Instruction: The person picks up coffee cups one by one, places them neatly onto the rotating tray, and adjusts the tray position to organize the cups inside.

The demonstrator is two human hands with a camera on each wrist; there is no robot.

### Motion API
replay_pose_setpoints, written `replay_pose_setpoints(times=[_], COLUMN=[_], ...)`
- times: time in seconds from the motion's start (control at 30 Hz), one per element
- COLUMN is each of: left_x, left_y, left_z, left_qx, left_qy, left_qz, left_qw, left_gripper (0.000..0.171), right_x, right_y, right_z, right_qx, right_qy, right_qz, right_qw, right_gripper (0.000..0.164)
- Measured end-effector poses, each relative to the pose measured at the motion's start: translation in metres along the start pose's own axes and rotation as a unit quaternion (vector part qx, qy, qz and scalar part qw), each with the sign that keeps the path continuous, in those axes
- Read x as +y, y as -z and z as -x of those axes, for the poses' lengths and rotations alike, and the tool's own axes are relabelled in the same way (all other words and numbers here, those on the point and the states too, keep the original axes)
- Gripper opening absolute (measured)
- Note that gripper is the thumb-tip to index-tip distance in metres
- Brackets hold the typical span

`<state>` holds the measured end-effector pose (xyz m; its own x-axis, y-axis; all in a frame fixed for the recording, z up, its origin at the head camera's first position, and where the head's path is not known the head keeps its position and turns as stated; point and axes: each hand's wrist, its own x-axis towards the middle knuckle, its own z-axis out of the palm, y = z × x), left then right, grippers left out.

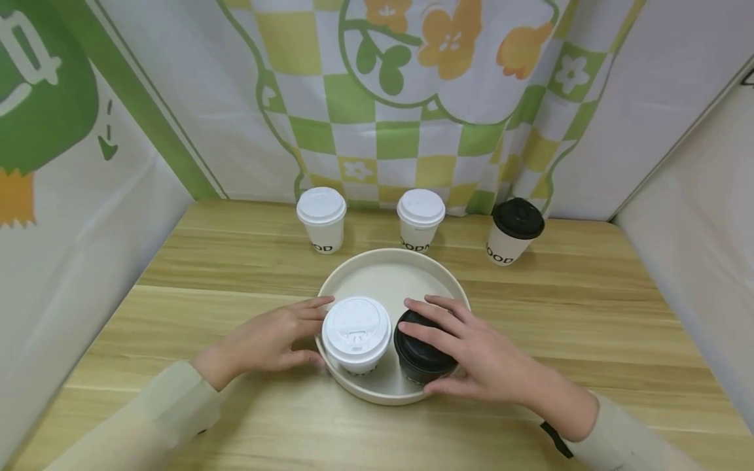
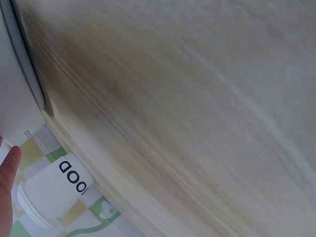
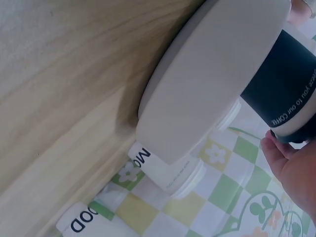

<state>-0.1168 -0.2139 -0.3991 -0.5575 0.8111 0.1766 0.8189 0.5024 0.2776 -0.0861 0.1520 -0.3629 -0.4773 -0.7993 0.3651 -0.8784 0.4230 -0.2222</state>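
On the round cream tray (image 1: 406, 261) stand a white-lidded paper cup (image 1: 357, 330) and a black paper cup (image 1: 419, 373) with a black lid, side by side. My right hand (image 1: 471, 347) reaches over the black cup, fingers across its lid and thumb low at its near side. In the right wrist view, fingertips of that hand (image 3: 301, 173) meet the lid edge of the dark-banded cup (image 3: 286, 74). At the tray's left rim, my left hand (image 1: 277, 337) lies beside the white-lidded cup, fingers extended and thumb apart. Only part of the left hand (image 2: 6, 197) appears in the left wrist view.
Behind the tray stand a left white-lidded cup (image 1: 322, 219), a middle white-lidded cup (image 1: 421, 219) and a black-lidded white cup (image 1: 512, 232). They stand on a wooden table (image 1: 589, 314) near a checked, flowered cloth (image 1: 412, 131). Pale side walls (image 1: 701, 157) enclose the table.
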Motion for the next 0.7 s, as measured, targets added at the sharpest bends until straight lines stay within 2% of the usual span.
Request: replay_pose_setpoints(times=[0.2,0.37,0.5,0.6,0.7], left_x=[-0.002,-0.002,0.005,0.012,0.019], left_y=[0.0,0.0,-0.001,-0.001,-0.002], left_z=[0.003,0.004,0.005,0.007,0.009], left_qx=[0.009,0.015,0.026,0.042,0.053], left_qy=[-0.003,-0.007,-0.01,0.002,0.029], left_qz=[-0.007,-0.01,-0.019,-0.034,-0.05], left_qw=[0.9999,0.9998,0.9994,0.9985,0.997], left_gripper=[0.06,0.058,0.06,0.065,0.07], right_x=[0.005,0.016,0.034,0.051,0.069], right_y=[0.011,0.028,0.048,0.065,0.077], right_z=[-0.002,0.0,0.001,0.004,0.009], right_qx=[0.021,0.08,0.129,0.152,0.182], right_qy=[-0.004,-0.019,-0.044,-0.066,-0.076], right_qz=[-0.008,0.002,0.022,0.032,0.036], right_qw=[1.0,0.997,0.99,0.986,0.98], right_gripper=[0.077,0.068,0.066,0.068,0.071])
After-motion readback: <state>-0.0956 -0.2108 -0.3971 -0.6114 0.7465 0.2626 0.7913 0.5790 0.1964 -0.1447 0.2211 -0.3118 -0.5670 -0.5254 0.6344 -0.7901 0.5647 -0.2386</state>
